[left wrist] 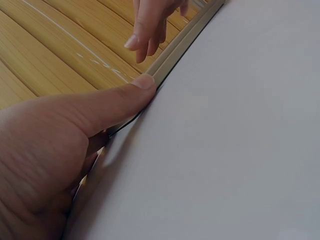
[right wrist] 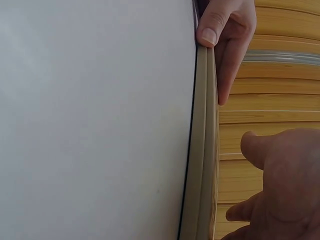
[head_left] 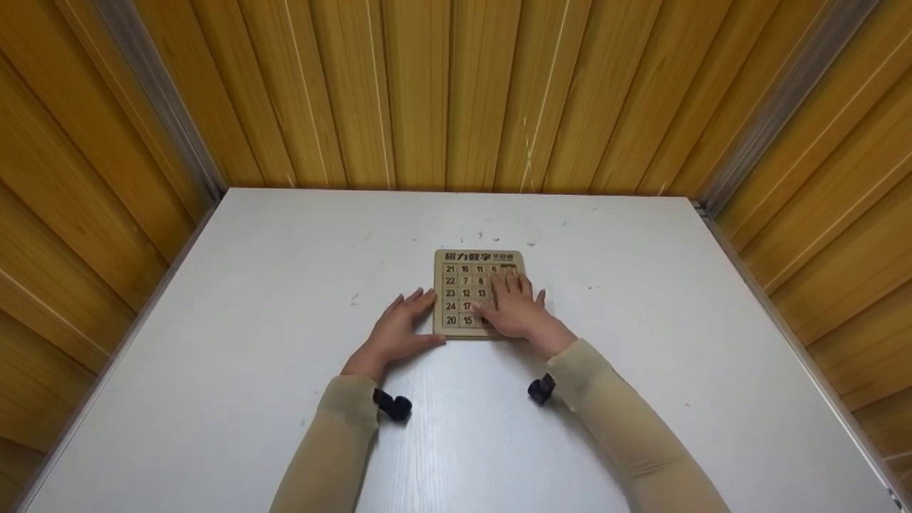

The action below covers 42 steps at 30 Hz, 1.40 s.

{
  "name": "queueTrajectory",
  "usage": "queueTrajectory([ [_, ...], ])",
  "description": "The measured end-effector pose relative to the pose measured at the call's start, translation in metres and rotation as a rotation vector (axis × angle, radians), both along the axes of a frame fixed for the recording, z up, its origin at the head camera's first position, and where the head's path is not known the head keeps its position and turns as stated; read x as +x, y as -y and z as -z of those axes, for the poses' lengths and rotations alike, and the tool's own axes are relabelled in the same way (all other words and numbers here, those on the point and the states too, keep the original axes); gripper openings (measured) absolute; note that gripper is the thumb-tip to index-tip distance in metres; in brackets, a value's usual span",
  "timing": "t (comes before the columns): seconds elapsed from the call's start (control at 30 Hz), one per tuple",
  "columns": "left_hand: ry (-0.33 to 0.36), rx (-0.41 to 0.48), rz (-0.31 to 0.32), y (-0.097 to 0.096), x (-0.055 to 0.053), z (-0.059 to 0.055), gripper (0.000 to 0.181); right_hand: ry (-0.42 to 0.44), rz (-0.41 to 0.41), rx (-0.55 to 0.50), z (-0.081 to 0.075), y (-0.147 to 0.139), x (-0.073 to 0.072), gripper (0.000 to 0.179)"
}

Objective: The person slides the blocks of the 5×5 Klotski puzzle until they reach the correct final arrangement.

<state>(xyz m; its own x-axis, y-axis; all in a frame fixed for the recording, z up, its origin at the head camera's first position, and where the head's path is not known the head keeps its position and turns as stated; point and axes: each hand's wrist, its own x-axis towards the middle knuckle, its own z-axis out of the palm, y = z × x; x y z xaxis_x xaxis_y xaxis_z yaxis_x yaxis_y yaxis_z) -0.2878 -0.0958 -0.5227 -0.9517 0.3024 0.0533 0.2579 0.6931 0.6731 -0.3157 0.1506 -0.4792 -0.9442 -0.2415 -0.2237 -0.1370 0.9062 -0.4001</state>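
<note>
A sliding number puzzle (head_left: 457,335), a light wooden board with numbered square tiles and dark characters along its top, lies flat on the white table. My left hand (head_left: 400,329) holds its near left corner, the thumb along the near edge and the fingers against the left side. In the left wrist view the left thumb (left wrist: 115,103) presses on the board's edge. Over the right-hand columns of tiles spreads my right hand (head_left: 519,311), fingers fairly straight, fingertips close to the upper right tiles. It hides several numbers there. A dark slot shows at the top right.
The white table (head_left: 285,242) extends around the puzzle, with small dark marks on its surface. Wood-patterned panels (head_left: 427,92) close off the back and both sides. Each sleeve carries a small black wrist camera (head_left: 396,407).
</note>
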Motion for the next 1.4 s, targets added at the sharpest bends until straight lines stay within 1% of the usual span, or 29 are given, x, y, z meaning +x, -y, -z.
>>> queueTrajectory([
  [0.2,-0.001,0.009,0.009,0.001,-0.001,0.001,0.09,0.015,-0.014,-0.006,-0.001,-0.011,0.015,0.085],
  [0.4,-0.016,0.004,0.027,0.001,-0.002,0.002,0.09,0.009,-0.019,-0.005,-0.001,-0.013,0.02,0.086],
  [0.6,-0.006,0.013,0.019,0.001,-0.001,0.001,0.09,0.009,-0.021,-0.005,-0.003,-0.013,0.015,0.086],
  [0.83,0.02,0.028,0.004,0.001,0.0,0.0,0.091,0.015,-0.009,0.024,-0.003,-0.011,0.002,0.086],
  [1.0,0.018,0.016,0.001,0.0,0.001,0.0,0.091,0.017,-0.01,0.036,-0.003,-0.011,-0.005,0.086],
  [1.13,0.012,0.004,0.002,-0.001,0.0,-0.001,0.09,0.018,-0.02,0.033,-0.001,-0.013,-0.007,0.086],
  [1.27,0.006,-0.005,0.005,-0.001,-0.001,-0.001,0.09,0.005,-0.04,0.019,0.0,-0.015,-0.001,0.086],
  [1.4,-0.002,-0.017,0.007,0.0,-0.001,0.0,0.09,0.005,-0.057,0.006,-0.003,-0.018,0.014,0.089],
])
